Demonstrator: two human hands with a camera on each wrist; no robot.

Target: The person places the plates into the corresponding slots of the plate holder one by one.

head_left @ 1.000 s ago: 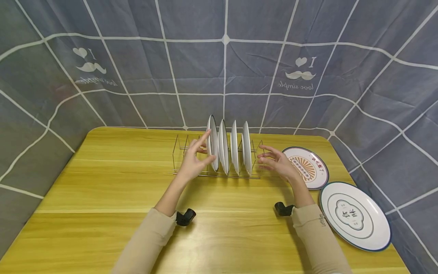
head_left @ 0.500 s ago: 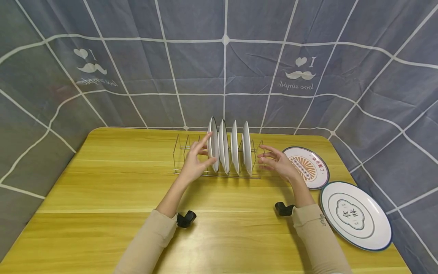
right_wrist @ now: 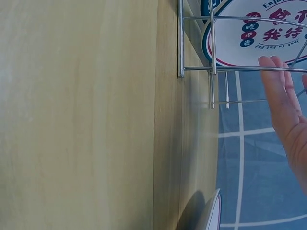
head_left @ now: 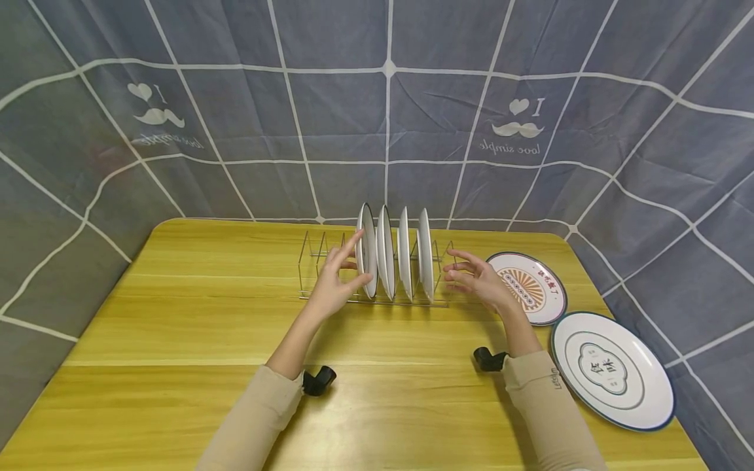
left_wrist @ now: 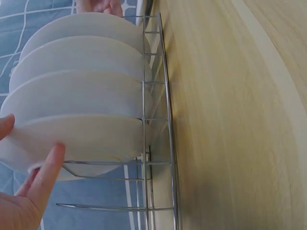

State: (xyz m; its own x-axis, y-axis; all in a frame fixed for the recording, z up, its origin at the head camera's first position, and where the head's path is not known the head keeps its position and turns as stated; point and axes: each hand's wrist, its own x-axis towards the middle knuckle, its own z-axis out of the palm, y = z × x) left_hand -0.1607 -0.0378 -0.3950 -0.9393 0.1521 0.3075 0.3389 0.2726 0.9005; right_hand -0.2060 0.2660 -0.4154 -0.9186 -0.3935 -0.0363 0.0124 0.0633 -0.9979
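Observation:
Several white plates stand on edge in a wire dish rack (head_left: 306, 275) in the head view. My left hand (head_left: 332, 284) is at the leftmost plate (head_left: 366, 255), fingers and thumb extended and spread against its outer side. The left wrist view shows the thumb (left_wrist: 55, 155) touching that plate's white underside (left_wrist: 91, 136); some fingers are partly hidden. At the rack's right end, my right hand (head_left: 480, 281) is held near the wire with fingers loosely bent and holding nothing. A printed plate face (right_wrist: 268, 31) shows beyond the wires in the right wrist view.
A plate with an orange sunburst (head_left: 524, 288) lies flat right of the rack. Nearer lies a larger oval plate (head_left: 612, 373) with a dark blue rim. A grey checked cloth (head_left: 341, 118) hangs behind the wooden table (head_left: 177, 327).
The leftmost plate has sunk slightly lower in the rack, and the left hand's fingertips have moved down a little with it. The right hand has stayed at the rack's right end.

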